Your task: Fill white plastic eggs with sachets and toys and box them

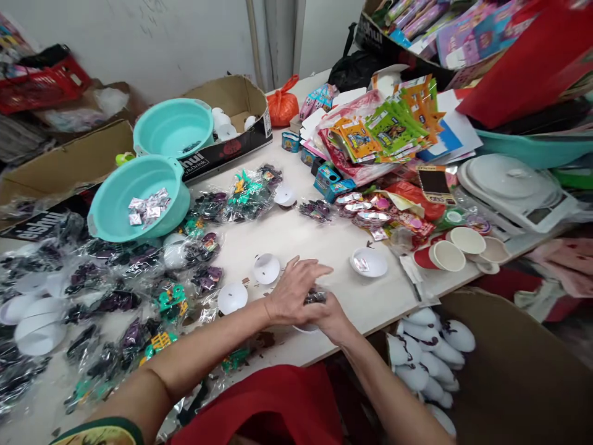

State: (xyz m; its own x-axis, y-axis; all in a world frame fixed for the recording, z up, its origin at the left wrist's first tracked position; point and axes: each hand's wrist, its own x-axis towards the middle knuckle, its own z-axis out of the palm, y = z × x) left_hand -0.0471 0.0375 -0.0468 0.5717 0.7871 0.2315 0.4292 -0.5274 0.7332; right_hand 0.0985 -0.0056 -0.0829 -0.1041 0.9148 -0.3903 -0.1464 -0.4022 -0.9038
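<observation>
My left hand (pixel 293 292) reaches over from the left, its fingers stretched out above a dark packet in clear wrap (pixel 315 295). My right hand (pixel 328 316) is closed against that packet from the right. Below both hands shows the rim of a white plastic half-shell (pixel 306 329), mostly hidden, so I cannot tell whether a hand touches it. To the left lie two more white half-shells, one (pixel 267 269) behind the other (pixel 232 299). Another white half-shell (pixel 369 262) on the right holds a small shiny pinkish sachet (pixel 361 264).
Clear-wrapped dark and green toy parts (pixel 171 303) cover the table's left. Behind them stand turquoise basins (pixel 106 210) and cardboard boxes (pixel 241 93). Orange and green packets (pixel 393 127), paper cups (pixel 448 256) and a white scale (pixel 514 185) occupy the right. A carton (pixel 504 346) below holds white egg-like shells (pixel 426 355).
</observation>
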